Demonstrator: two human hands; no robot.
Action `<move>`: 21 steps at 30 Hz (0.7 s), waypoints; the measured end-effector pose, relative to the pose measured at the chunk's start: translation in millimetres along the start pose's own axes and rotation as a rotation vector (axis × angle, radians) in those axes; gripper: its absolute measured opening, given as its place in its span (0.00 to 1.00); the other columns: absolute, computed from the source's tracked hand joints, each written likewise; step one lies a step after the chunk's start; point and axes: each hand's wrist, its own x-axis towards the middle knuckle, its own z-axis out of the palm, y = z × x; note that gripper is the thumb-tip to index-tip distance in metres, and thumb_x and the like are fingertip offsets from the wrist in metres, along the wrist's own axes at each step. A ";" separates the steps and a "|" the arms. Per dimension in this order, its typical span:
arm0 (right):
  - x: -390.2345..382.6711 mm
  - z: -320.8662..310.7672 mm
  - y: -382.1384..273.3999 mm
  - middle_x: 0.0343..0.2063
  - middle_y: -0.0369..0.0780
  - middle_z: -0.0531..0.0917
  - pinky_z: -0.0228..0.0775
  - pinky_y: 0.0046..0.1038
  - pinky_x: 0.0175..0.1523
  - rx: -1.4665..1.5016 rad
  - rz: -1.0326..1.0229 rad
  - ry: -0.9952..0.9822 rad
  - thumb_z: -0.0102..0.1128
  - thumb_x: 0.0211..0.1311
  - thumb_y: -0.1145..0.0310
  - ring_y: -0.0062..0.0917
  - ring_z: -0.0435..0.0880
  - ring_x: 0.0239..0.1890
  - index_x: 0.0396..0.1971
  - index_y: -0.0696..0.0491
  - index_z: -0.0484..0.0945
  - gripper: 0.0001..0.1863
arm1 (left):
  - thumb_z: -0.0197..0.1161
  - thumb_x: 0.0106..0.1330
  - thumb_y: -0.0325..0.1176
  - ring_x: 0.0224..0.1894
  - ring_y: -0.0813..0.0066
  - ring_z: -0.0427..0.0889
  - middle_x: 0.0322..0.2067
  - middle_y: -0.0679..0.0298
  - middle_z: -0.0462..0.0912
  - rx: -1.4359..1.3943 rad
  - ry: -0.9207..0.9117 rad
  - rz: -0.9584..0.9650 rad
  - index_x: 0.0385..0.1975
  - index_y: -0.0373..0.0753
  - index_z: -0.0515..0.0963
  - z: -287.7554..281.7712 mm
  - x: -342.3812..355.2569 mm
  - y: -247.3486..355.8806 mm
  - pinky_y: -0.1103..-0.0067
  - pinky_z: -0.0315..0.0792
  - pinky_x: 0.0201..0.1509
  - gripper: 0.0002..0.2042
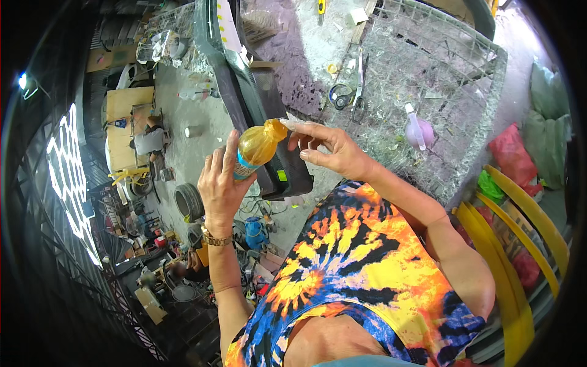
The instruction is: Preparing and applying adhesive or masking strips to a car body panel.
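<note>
The wire-mesh desk (428, 79) fills the space beyond both hands, with a dark bumper-like panel (244, 104) running along its near-left edge. A pink spray bottle (417, 129) lies on the mesh well to the right of the grip, and scissors (359, 92) lie farther out above it.

The bottle of amber liquid (257, 148) is held up in the air between the hands, tilted with its neck toward the right. The left hand (221, 186) is clenched around its lower body, fingers wrapped over the blue label band. The right hand (333, 150) pinches at the bottle's top with thumb and fingertips (306, 127); whether it grasps a cap or a bit of clear film there is too small to tell.

To do this well, I judge the left grip should stay firm on the lower body and bring the bottle closer to upright, so nothing spills when the top comes free. The right pinch should turn squarely on the neck, not pull sideways.
</note>
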 end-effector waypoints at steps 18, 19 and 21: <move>-70.6 -25.5 70.5 0.38 0.37 0.79 0.64 0.17 0.40 0.300 0.433 0.659 0.54 0.65 0.70 0.15 0.73 0.36 0.63 0.52 0.65 0.26 | 0.70 0.58 0.26 0.48 0.71 0.78 0.49 0.61 0.75 -1.130 0.526 -0.328 0.66 0.36 0.57 150.3 175.2 40.7 0.74 0.74 0.53 0.37; -82.1 -29.9 84.6 0.39 0.38 0.79 0.65 0.18 0.39 0.288 0.484 0.694 0.54 0.66 0.70 0.15 0.73 0.35 0.63 0.52 0.65 0.26 | 0.71 0.55 0.26 0.48 0.73 0.77 0.48 0.62 0.76 -1.523 0.424 -0.379 0.67 0.37 0.58 155.3 202.5 53.6 0.75 0.73 0.53 0.39; -97.7 -27.5 98.4 0.40 0.38 0.80 0.65 0.19 0.39 0.275 0.545 0.685 0.54 0.66 0.70 0.15 0.74 0.35 0.64 0.53 0.65 0.26 | 0.76 0.50 0.30 0.43 0.71 0.79 0.43 0.59 0.77 -1.555 0.515 -0.382 0.54 0.37 0.64 204.9 252.0 48.3 0.73 0.75 0.48 0.33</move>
